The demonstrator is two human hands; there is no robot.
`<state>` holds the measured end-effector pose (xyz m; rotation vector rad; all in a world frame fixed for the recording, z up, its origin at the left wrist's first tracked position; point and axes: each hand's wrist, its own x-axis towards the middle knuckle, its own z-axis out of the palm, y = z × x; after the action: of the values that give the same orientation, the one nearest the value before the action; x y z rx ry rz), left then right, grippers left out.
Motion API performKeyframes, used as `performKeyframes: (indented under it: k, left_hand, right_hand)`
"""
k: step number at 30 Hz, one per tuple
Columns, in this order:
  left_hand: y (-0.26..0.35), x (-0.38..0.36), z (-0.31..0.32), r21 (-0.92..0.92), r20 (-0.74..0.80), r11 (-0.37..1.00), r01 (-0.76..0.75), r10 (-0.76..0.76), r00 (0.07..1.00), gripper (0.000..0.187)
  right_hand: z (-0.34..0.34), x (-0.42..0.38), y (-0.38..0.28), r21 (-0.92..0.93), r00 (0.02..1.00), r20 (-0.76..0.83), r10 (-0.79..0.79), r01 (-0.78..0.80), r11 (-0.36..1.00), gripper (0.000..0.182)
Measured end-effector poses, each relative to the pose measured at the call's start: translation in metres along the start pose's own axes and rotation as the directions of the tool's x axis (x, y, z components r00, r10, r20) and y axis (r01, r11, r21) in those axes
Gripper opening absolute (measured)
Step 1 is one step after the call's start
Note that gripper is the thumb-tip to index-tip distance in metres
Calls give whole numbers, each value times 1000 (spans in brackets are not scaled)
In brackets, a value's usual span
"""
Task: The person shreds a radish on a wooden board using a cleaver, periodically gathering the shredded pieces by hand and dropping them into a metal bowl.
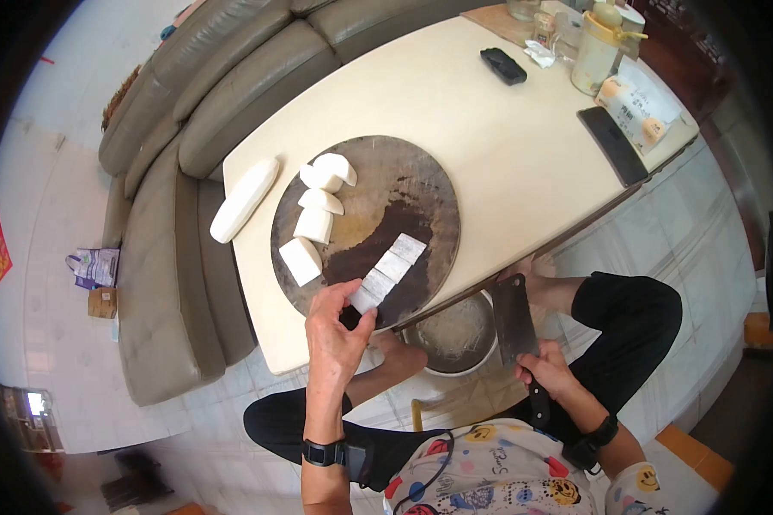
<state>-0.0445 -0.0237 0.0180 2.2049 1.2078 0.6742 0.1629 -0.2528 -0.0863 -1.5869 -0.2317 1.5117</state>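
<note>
A round wooden chopping board (429, 184) lies on the cream table, its surface partly dark and wet. A row of thin white radish slices (393, 264) lies overlapped on the board's near side. My left hand (337, 330) has thumb and fingers closed around the near end of that row. Thick white radish chunks (315, 225) sit along the board's left side. A whole peeled white radish (245, 199) rests on the table left of the board. My right hand (548, 369) grips a cleaver (514, 318) by its black handle, away from the board, blade pointing up and forward.
Below the table's near edge, a metal basin (452, 339) between my legs holds pale shreds. A phone (612, 146), a tissue pack (642, 112), a black object (503, 66) and a yellow-topped jug (594, 56) stand toward the right end. A grey sofa (167, 292) borders the left.
</note>
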Motion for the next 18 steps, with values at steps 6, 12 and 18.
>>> performKeyframes:
  k: [6,12,18]
  left_hand:
    - [10,11,-6,66,-77,954,-294,299,951,31]
    - [9,39,22,-3,100,782,-624,621,778,30]
    - [1,42,31,11,207,750,-661,645,735,36]
  right_hand:
    - [-9,-25,-12,-136,992,-36,-123,117,984,11]
    - [-7,-80,-81,-419,982,-5,-188,169,892,16]
    - [-10,-123,-128,-676,978,105,-180,203,709,14]
